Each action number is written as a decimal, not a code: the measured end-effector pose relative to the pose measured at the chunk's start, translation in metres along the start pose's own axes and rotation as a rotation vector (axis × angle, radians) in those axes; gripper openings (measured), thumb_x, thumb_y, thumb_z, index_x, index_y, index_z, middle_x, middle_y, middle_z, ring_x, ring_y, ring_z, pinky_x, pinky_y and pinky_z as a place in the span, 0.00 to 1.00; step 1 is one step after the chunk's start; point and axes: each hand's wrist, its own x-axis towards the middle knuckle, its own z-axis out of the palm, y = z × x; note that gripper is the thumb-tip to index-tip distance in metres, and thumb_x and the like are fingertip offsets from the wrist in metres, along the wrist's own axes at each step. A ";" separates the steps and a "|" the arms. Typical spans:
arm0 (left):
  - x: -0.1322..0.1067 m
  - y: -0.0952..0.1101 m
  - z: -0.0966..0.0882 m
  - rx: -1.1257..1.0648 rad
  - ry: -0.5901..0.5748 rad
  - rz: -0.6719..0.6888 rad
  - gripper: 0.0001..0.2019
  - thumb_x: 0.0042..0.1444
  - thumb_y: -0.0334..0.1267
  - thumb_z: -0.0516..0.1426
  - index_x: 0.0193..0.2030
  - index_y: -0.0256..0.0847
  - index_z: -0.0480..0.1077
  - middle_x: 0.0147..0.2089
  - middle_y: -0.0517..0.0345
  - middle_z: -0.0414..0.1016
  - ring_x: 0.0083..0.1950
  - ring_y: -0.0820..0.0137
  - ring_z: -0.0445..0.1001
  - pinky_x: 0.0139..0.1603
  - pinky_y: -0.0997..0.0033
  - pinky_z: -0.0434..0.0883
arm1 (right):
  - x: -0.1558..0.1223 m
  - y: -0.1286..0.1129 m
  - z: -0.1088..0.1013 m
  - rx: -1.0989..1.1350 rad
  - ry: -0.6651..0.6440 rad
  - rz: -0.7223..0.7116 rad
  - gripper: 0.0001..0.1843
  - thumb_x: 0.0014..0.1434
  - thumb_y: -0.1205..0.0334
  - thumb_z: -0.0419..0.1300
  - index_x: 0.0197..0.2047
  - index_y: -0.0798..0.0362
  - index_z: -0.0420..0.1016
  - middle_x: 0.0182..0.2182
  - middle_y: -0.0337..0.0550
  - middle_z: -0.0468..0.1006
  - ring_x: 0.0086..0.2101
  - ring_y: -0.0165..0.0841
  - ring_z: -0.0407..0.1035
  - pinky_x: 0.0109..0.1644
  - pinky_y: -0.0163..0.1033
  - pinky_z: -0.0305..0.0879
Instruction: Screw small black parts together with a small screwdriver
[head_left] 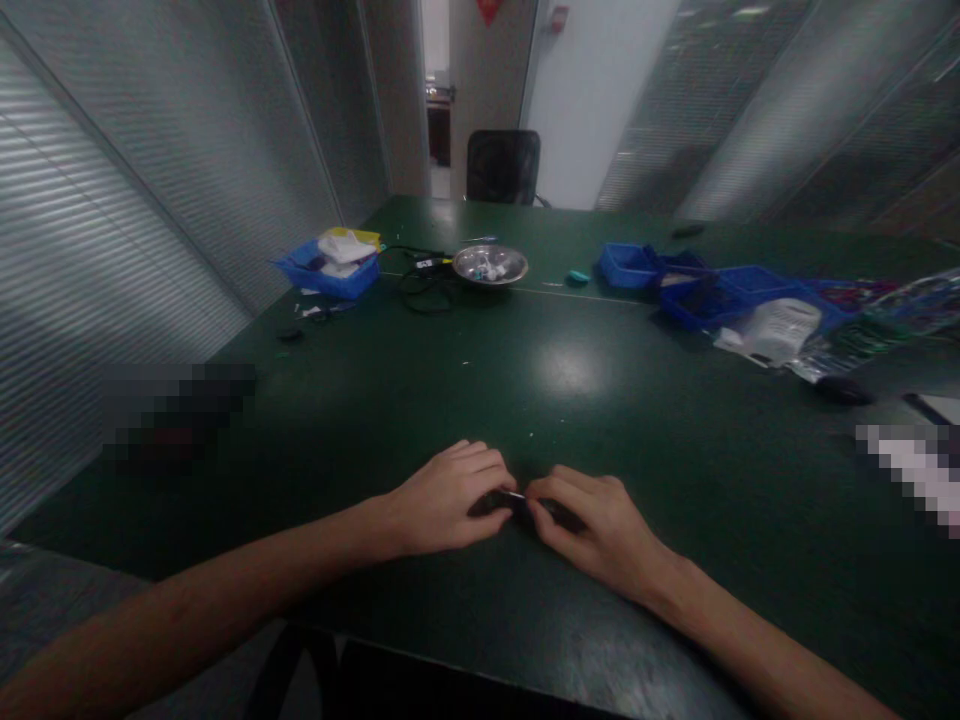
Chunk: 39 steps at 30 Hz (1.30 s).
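Low over the near part of the green table, my left hand [461,495] and my right hand [589,520] face each other, nearly touching. A small dark piece with a bright edge [516,498] shows between their fingertips. Its kind is too small and dim to make out. The fingers of my left hand are curled, with thumb and forefinger closed on the piece from the left. From the right, my right thumb and forefinger pinch at its other end. Most of the piece is hidden by the fingers.
A metal bowl [490,266] with small white parts stands farther back, beside black cables [424,290]. Blue bins [630,265] and plastic bags [780,330] lie at the right. A blue basket [352,282] sits at the back left. A black chair [503,165] stands beyond the table [375,400].
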 end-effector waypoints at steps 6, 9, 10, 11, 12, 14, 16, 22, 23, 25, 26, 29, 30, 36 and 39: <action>-0.001 -0.001 -0.009 -0.041 -0.033 0.022 0.09 0.66 0.38 0.58 0.51 0.42 0.74 0.47 0.52 0.76 0.48 0.63 0.72 0.52 0.61 0.66 | -0.004 0.005 -0.001 0.047 0.030 0.015 0.07 0.69 0.67 0.56 0.42 0.52 0.76 0.30 0.38 0.75 0.26 0.29 0.69 0.31 0.35 0.60; -0.004 -0.003 -0.023 -0.123 -0.127 0.068 0.10 0.67 0.37 0.59 0.54 0.45 0.75 0.50 0.52 0.76 0.52 0.63 0.72 0.57 0.59 0.65 | -0.005 0.006 -0.002 0.082 0.021 0.020 0.07 0.68 0.66 0.57 0.42 0.51 0.76 0.30 0.38 0.74 0.26 0.28 0.69 0.31 0.36 0.60; -0.005 -0.005 -0.029 -0.154 -0.161 0.080 0.10 0.68 0.37 0.59 0.54 0.46 0.75 0.51 0.52 0.76 0.53 0.63 0.72 0.59 0.59 0.64 | -0.006 0.007 -0.002 0.094 0.020 0.022 0.07 0.69 0.66 0.57 0.42 0.51 0.76 0.30 0.38 0.75 0.26 0.28 0.69 0.31 0.36 0.60; -0.006 -0.008 -0.034 -0.179 -0.191 0.084 0.10 0.68 0.37 0.58 0.54 0.47 0.75 0.53 0.53 0.76 0.55 0.63 0.72 0.60 0.60 0.64 | -0.006 0.007 -0.003 0.105 0.023 0.024 0.07 0.69 0.66 0.57 0.42 0.51 0.76 0.30 0.38 0.75 0.26 0.28 0.69 0.31 0.36 0.61; -0.007 -0.012 -0.040 -0.192 -0.214 0.076 0.10 0.69 0.37 0.58 0.54 0.48 0.76 0.54 0.53 0.75 0.56 0.63 0.71 0.60 0.60 0.64 | -0.006 0.007 -0.003 0.114 0.030 0.026 0.06 0.69 0.66 0.57 0.42 0.51 0.76 0.30 0.38 0.76 0.26 0.29 0.69 0.31 0.36 0.61; -0.010 -0.026 -0.050 -0.166 -0.219 0.033 0.10 0.69 0.38 0.58 0.55 0.49 0.76 0.54 0.53 0.75 0.56 0.63 0.71 0.59 0.61 0.65 | -0.007 0.008 -0.004 0.123 0.050 0.028 0.06 0.69 0.66 0.57 0.42 0.52 0.76 0.31 0.39 0.76 0.27 0.29 0.70 0.32 0.35 0.62; -0.014 -0.048 -0.062 -0.083 -0.162 -0.035 0.11 0.70 0.40 0.56 0.55 0.50 0.76 0.54 0.53 0.74 0.56 0.63 0.70 0.58 0.61 0.65 | -0.008 0.009 -0.004 0.130 0.065 0.022 0.06 0.69 0.66 0.57 0.42 0.52 0.76 0.31 0.39 0.77 0.28 0.29 0.71 0.32 0.35 0.63; -0.039 -0.148 -0.108 0.185 0.192 -0.330 0.16 0.70 0.47 0.53 0.57 0.48 0.76 0.54 0.51 0.73 0.54 0.60 0.71 0.57 0.59 0.67 | -0.009 0.010 -0.005 0.145 0.050 0.013 0.05 0.68 0.66 0.58 0.42 0.52 0.76 0.32 0.40 0.78 0.29 0.30 0.71 0.33 0.36 0.64; -0.045 -0.164 -0.115 0.220 0.242 -0.385 0.16 0.69 0.48 0.54 0.57 0.48 0.76 0.52 0.51 0.74 0.53 0.60 0.71 0.56 0.59 0.67 | -0.009 0.010 -0.005 0.146 0.047 0.012 0.06 0.68 0.65 0.58 0.42 0.52 0.76 0.32 0.40 0.78 0.29 0.30 0.71 0.33 0.36 0.64; -0.056 -0.192 -0.127 0.275 0.318 -0.471 0.18 0.67 0.49 0.55 0.57 0.47 0.76 0.50 0.51 0.74 0.50 0.60 0.72 0.52 0.61 0.68 | -0.009 0.010 -0.006 0.146 0.045 0.014 0.06 0.69 0.65 0.58 0.42 0.52 0.76 0.31 0.40 0.77 0.28 0.30 0.71 0.33 0.36 0.63; -0.062 -0.202 -0.131 0.303 0.356 -0.510 0.18 0.66 0.50 0.56 0.57 0.47 0.77 0.49 0.51 0.74 0.48 0.60 0.72 0.51 0.61 0.68 | -0.009 0.010 -0.006 0.147 0.044 0.015 0.06 0.68 0.65 0.58 0.42 0.52 0.76 0.31 0.39 0.77 0.28 0.29 0.71 0.33 0.35 0.63; -0.074 -0.220 -0.137 0.384 0.467 -0.593 0.19 0.64 0.50 0.57 0.56 0.45 0.77 0.44 0.51 0.74 0.44 0.60 0.72 0.48 0.62 0.68 | -0.008 0.010 -0.005 0.141 0.039 0.021 0.06 0.68 0.65 0.58 0.42 0.52 0.77 0.30 0.39 0.77 0.27 0.29 0.70 0.32 0.35 0.62; -0.077 -0.222 -0.138 0.405 0.494 -0.609 0.20 0.64 0.50 0.57 0.56 0.44 0.77 0.43 0.51 0.74 0.44 0.60 0.72 0.48 0.62 0.68 | -0.008 0.010 -0.005 0.139 0.040 0.022 0.06 0.68 0.65 0.58 0.42 0.52 0.77 0.30 0.39 0.76 0.27 0.29 0.69 0.31 0.35 0.62; -0.091 -0.219 -0.143 0.388 0.476 -0.653 0.24 0.63 0.54 0.57 0.60 0.43 0.75 0.48 0.49 0.77 0.48 0.58 0.75 0.51 0.61 0.69 | -0.008 0.008 -0.005 0.148 0.039 0.031 0.05 0.68 0.66 0.58 0.42 0.52 0.76 0.31 0.38 0.77 0.27 0.29 0.70 0.32 0.35 0.62; -0.099 -0.220 -0.147 0.378 0.462 -0.685 0.21 0.61 0.54 0.59 0.54 0.43 0.78 0.50 0.49 0.78 0.49 0.58 0.76 0.51 0.61 0.70 | -0.008 0.008 -0.005 0.147 0.037 0.035 0.05 0.68 0.66 0.58 0.42 0.52 0.76 0.31 0.38 0.77 0.27 0.28 0.70 0.32 0.35 0.62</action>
